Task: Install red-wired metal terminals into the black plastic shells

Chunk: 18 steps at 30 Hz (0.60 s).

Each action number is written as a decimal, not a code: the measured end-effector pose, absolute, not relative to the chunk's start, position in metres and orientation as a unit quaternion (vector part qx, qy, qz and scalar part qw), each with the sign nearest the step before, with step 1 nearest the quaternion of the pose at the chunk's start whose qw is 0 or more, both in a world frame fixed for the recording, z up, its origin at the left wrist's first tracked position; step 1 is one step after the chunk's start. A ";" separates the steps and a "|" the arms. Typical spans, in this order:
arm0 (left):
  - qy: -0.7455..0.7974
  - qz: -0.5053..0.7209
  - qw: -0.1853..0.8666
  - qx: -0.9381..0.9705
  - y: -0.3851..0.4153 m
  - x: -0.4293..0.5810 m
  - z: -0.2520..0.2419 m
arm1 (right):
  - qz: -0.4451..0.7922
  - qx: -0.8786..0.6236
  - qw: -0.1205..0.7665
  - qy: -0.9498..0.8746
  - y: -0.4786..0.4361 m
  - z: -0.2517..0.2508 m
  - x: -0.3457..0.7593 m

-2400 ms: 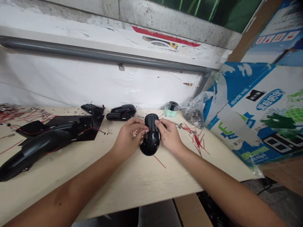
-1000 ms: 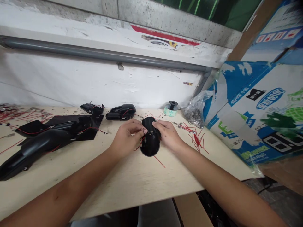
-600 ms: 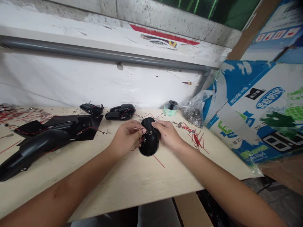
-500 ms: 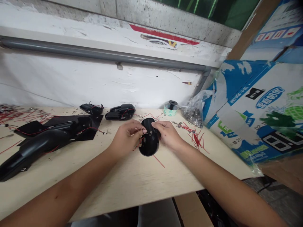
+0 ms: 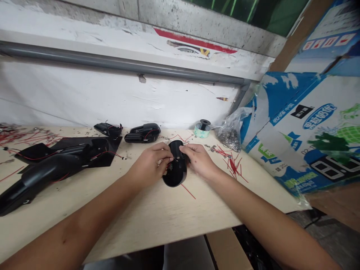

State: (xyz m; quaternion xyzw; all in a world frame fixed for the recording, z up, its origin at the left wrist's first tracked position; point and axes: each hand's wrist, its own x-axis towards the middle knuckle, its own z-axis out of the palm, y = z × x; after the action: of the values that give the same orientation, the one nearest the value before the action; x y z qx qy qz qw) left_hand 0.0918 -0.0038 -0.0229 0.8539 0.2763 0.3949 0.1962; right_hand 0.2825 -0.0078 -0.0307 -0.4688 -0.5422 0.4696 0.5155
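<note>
At the centre of the bench (image 5: 135, 221), a rounded black plastic housing (image 5: 174, 174) is held between both hands, its domed end toward the person. The left hand (image 5: 150, 161) is closed around the housing's left side, next to short red wires (image 5: 168, 167) at its edge; the right hand (image 5: 199, 161) is closed over its upper right side. Beyond the housing lie a spool of tape (image 5: 202, 128) and a clear plastic bag of small metal parts (image 5: 229, 138). To its right are scattered red wire pieces (image 5: 233, 167), and further right stands a blue-printed carton (image 5: 303, 131). To its left are two small black housings (image 5: 142, 133) with red wires, a black sheet (image 5: 109, 144), and a long black moulded shell (image 5: 39, 176).
</note>
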 end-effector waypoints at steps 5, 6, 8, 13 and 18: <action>0.297 0.396 0.188 0.848 -0.007 0.093 -0.020 | 0.515 -0.459 0.525 -0.499 -0.015 -0.025 0.278; 0.304 0.406 0.199 0.839 -0.007 0.094 -0.020 | 0.521 -0.458 0.527 -0.492 -0.016 -0.024 0.277; 0.310 0.411 0.203 0.833 -0.007 0.094 -0.020 | 0.522 -0.457 0.528 -0.490 -0.016 -0.024 0.277; 0.288 0.367 0.127 0.875 -0.005 0.091 -0.019 | 0.483 -0.458 0.520 -0.534 -0.009 -0.032 0.281; 0.275 0.308 0.068 0.908 -0.006 0.089 -0.017 | 0.488 -0.465 0.520 -0.524 -0.009 -0.034 0.281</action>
State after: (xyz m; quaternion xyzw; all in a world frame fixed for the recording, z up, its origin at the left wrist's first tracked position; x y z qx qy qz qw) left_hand 0.0886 -0.0057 -0.0167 0.9081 0.2748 0.3085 0.0682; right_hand 0.2812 -0.0092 -0.0340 -0.4655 -0.5243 0.4880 0.5199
